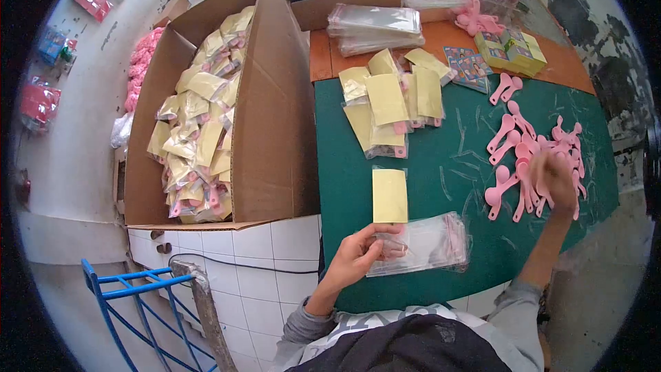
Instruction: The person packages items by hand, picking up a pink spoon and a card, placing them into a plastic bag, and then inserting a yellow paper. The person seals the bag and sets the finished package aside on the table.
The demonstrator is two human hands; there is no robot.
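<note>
My left hand (361,251) is at the front edge of the green mat, its thumb and fingers closed on the lower end of a clear plastic bag. A yellow card (390,196) lies in that bag, with a bit of pink near my fingertips. Beneath and beside this hand is a stack of clear plastic bags (430,248). My right hand (556,178) is over the heap of pink measuring spoons (527,145) on the right; motion smears its fingers, so their grip cannot be made out.
Filled packets with yellow cards (387,100) lie at the mat's back. A big cardboard box (275,117) of similar packets stands left. Behind are stacked plastic bags (375,24), printed cards (468,67) and yellow card blocks (513,52). A blue metal frame (131,293) stands lower left.
</note>
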